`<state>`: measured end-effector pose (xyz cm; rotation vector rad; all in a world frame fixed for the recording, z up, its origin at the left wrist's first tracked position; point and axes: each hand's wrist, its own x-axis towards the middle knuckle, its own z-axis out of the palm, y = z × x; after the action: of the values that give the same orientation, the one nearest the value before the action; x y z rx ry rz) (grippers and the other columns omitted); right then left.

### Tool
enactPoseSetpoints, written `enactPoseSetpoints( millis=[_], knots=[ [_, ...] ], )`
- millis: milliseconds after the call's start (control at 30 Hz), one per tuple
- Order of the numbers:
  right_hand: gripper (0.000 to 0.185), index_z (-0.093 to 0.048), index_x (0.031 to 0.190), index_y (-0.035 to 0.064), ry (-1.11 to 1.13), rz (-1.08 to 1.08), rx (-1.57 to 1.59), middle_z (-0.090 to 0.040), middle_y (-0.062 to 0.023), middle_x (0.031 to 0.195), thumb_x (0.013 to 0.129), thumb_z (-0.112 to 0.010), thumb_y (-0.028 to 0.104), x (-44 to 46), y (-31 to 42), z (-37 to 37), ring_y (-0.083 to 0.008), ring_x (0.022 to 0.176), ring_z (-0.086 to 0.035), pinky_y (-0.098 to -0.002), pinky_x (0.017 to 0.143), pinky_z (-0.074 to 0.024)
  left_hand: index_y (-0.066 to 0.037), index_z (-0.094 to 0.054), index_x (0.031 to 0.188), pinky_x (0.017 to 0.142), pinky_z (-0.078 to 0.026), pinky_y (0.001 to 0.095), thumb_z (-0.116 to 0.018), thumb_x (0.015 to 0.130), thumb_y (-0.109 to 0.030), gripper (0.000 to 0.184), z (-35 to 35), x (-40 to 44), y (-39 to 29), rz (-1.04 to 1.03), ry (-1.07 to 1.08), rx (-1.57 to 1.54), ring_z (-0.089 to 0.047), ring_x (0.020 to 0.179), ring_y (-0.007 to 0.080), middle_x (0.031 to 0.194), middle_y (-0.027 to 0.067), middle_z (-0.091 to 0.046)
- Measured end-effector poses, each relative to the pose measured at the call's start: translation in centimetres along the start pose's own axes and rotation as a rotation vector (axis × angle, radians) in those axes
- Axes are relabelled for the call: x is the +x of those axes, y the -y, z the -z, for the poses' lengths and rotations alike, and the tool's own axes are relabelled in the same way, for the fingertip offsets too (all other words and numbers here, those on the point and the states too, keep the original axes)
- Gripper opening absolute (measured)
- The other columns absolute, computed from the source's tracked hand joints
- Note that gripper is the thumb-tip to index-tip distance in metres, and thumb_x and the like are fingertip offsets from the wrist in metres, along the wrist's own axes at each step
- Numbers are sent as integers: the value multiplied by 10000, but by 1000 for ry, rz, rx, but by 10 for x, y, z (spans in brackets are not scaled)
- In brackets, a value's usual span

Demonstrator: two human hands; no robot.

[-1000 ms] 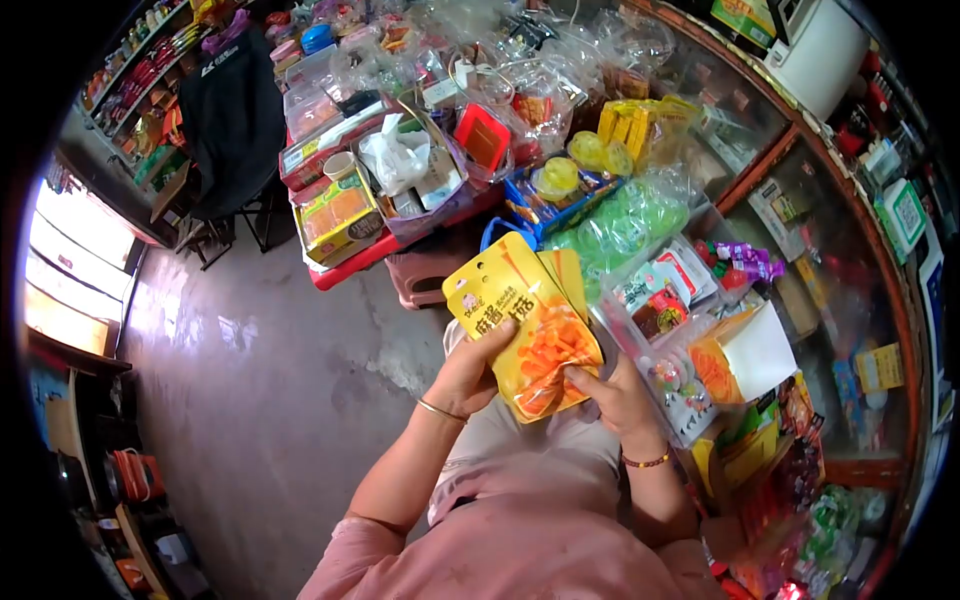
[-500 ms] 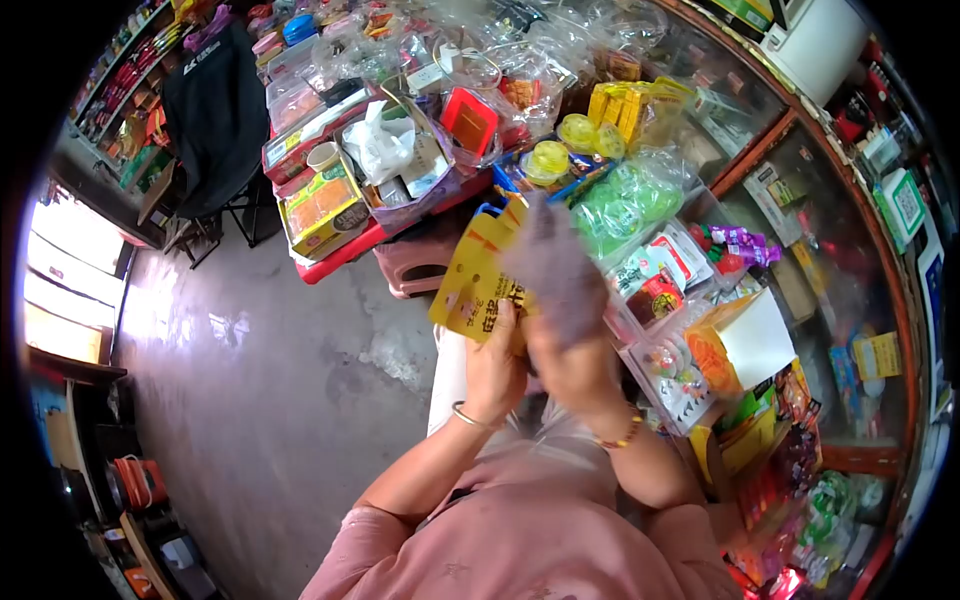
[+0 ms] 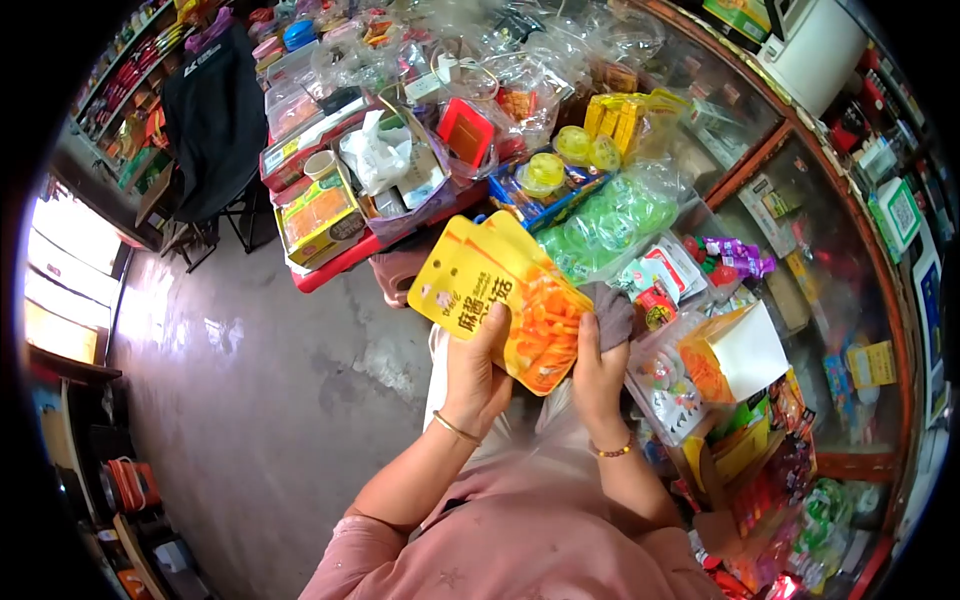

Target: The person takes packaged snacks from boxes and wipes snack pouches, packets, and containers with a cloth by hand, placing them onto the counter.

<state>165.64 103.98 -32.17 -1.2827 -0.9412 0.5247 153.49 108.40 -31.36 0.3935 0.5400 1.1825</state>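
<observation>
A small fan of yellow snack packets (image 3: 545, 335), with orange food pictured on the front one, is held in front of my body. My left hand (image 3: 474, 385) grips their lower left side, thumb on top. My right hand (image 3: 602, 388) is closed around a crumpled grey cloth (image 3: 613, 315), and its thumb touches the packets' right edge. Just beyond the packets lies a clear bag of green items (image 3: 615, 222). A blue box (image 3: 510, 198) with yellow-lidded tubs (image 3: 543, 173) stands behind them.
Boxes and a bin with a white plastic bag (image 3: 378, 152) crowd a red-edged table (image 3: 335, 272). On the right, a wood-framed glass case (image 3: 850, 310) stands behind an open white-flapped box (image 3: 745, 345). A black folding chair (image 3: 212, 120) is at the left, on the grey floor (image 3: 270, 400).
The cloth in my right hand has come down from over the packets to their right side. The packets have tilted, so the front one's picture now shows.
</observation>
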Motion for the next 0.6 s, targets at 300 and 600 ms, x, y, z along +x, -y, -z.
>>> enactPoseSetpoints(
  millis=[300,600],
  knots=[
    [477,-540,962,-3,331,-546,219,-547,-46,697,961,-346,434,36,38,47,-100,496,-464,-239,434,-360,9,-440,1215,925,-457,383,-531,875,-65,360,71,15,5,230,16,-81,-558,1055,244,1165,127,-551],
    [432,-506,1133,14,287,-514,828,-614,-97,943,926,-422,384,41,103,7,-218,738,-590,-353,562,-475,-29,-435,1233,924,-452,374,-480,922,-138,332,94,4,49,515,-111,-49,-544,1068,237,1188,120,-537]
  ],
)
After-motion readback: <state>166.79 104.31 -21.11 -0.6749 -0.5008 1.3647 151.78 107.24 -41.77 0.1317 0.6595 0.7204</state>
